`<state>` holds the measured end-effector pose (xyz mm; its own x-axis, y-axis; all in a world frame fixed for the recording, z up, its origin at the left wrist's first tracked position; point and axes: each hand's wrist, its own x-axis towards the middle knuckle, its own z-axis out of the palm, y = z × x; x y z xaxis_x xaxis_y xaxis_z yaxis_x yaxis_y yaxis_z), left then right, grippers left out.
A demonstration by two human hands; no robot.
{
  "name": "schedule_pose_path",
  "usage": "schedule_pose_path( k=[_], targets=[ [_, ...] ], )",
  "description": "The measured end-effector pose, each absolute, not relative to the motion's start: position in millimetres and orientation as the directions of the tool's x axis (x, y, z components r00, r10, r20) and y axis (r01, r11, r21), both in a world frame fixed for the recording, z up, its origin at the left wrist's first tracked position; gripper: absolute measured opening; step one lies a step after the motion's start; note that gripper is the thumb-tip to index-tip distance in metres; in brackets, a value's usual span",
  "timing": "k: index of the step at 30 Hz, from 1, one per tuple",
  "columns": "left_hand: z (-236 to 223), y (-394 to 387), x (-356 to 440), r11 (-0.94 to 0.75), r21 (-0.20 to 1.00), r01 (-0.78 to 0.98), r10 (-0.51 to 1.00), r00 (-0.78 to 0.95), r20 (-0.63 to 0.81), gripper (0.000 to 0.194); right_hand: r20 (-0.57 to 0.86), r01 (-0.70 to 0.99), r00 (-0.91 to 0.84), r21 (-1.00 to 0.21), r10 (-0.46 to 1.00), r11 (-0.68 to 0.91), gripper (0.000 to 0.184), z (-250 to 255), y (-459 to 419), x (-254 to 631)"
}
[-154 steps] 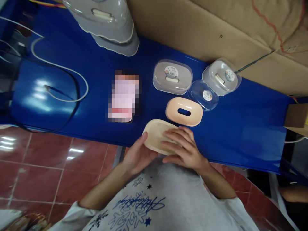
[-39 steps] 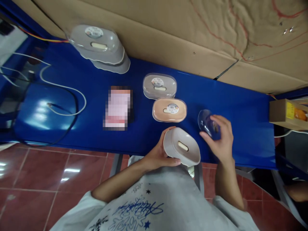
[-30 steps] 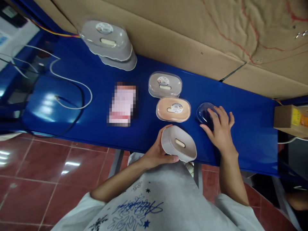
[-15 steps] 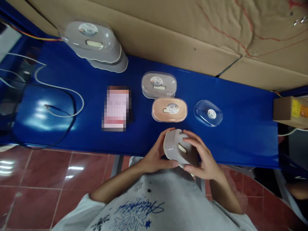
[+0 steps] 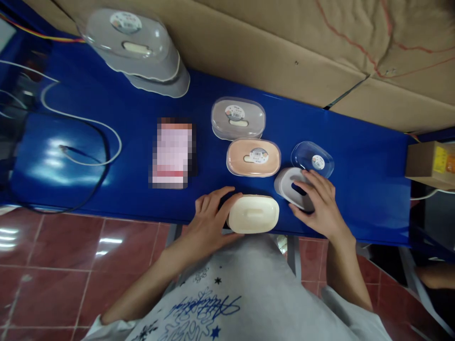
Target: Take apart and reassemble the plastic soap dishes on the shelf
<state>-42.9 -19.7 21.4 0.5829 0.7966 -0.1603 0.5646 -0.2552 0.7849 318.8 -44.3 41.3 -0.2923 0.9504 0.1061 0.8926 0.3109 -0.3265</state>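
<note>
My left hand (image 5: 213, 215) is closed around the left end of a cream oval insert (image 5: 254, 215) with a raised bar in its middle, at the table's front edge. To the right of it, my right hand (image 5: 320, 201) grips a grey oval plastic shell (image 5: 286, 184), whose slot shows dark. Just beyond that shell lies a clear oval lid (image 5: 307, 156) with a round label. A peach oval box (image 5: 241, 166) under a clear lid sits behind the cream insert. Behind it is a grey oval box (image 5: 220, 113), likewise lidded and labelled.
Larger grey boxes (image 5: 156, 57) stand stacked at the back left of the blue table (image 5: 362, 189). A blurred-out flat item (image 5: 172, 154) lies left of the middle. White and black cables (image 5: 117, 142) loop further left. A cardboard box (image 5: 421, 161) stands at the right end.
The grey shell and the cream insert have come apart. My right hand has carried the shell right, beside the clear lid, while my left hand keeps the insert near the front edge.
</note>
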Motion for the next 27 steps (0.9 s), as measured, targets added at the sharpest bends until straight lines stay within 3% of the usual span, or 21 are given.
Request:
schedule_pose_path(
  k=[4,7,11,15,17,19,22,24,27],
  targets=[
    [17,-21,-42,-0.382,0.653,0.653,0.819,0.567,-0.088,0.112,0.192,0.881,-0.318,-0.303,0.928,0.364,0.070,43,-47,303],
    [22,-23,-44,-0.402,0.674,0.620,0.814,0.579,-0.047,0.120,0.216,0.787,-0.459,-0.350,0.862,0.508,0.068,41,-59,269],
    [25,-25,-49,-0.257,0.813,0.522,0.900,0.436,0.004,0.096,0.243,0.735,-0.556,-0.302,0.795,0.607,0.036,30,-67,227],
    [20,-28,-52,0.032,0.980,0.196,0.977,0.202,-0.072,0.064,0.336,0.738,-0.467,-0.362,0.818,0.570,0.016,28,-65,211],
    [21,-31,-49,0.230,0.970,-0.083,0.959,0.189,-0.211,0.062,0.383,0.727,-0.393,-0.426,0.836,0.538,0.017,32,-65,208],
    [27,-34,-43,0.479,0.814,-0.329,0.869,0.307,-0.387,0.069,0.424,0.695,-0.365,-0.468,0.829,0.546,0.020,37,-67,205],
    [38,-36,-29,0.762,0.439,-0.475,0.647,0.540,-0.539,0.074,0.448,0.628,-0.439,-0.468,0.779,0.622,0.030,39,-71,210],
    [42,-35,-21,0.814,0.285,-0.506,0.570,0.605,-0.556,0.070,0.442,0.670,-0.402,-0.456,0.802,0.587,0.044,36,-74,222],
    [41,-33,-16,0.810,0.202,-0.550,0.558,0.618,-0.554,0.066,0.393,0.873,-0.156,-0.375,0.906,0.313,0.053,27,-77,246]
  ],
)
